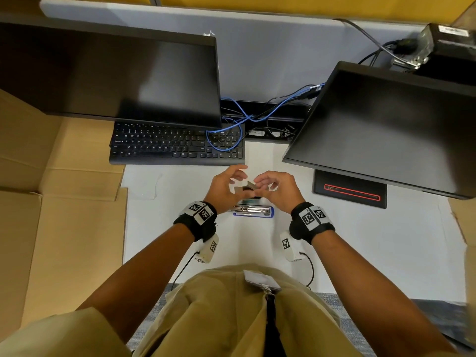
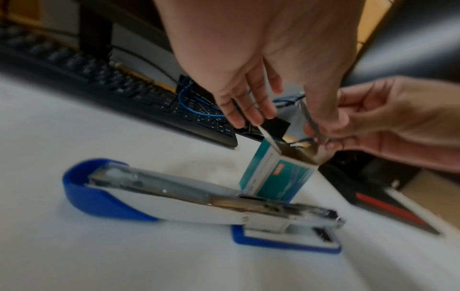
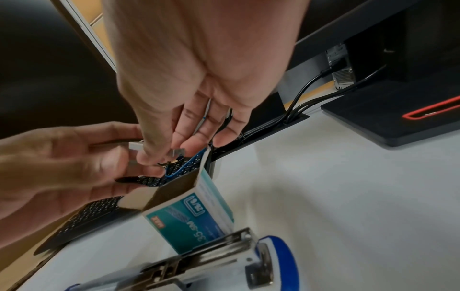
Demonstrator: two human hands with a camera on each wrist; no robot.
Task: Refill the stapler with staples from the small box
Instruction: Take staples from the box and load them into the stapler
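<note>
Both hands hover over the white desk, meeting above the small box. My left hand (image 1: 235,181) and right hand (image 1: 260,185) each pinch an end of a grey strip of staples (image 1: 249,187) between thumb and fingertips. In the left wrist view the strip (image 2: 312,122) runs from my left thumb to the right hand's fingertips (image 2: 331,141). Below it the teal staple box (image 2: 276,173) stands upright with its top flap open. The blue and white stapler (image 2: 189,202) lies in front of the box, swung open, with its metal channel facing up (image 3: 216,256).
A black keyboard (image 1: 177,145) lies behind the hands under a dark monitor (image 1: 116,73). A second monitor (image 1: 386,130) stands to the right, on a base with a red stripe (image 1: 350,191). Blue cables (image 1: 231,124) loop at the back. Cardboard sheets (image 1: 51,202) cover the left.
</note>
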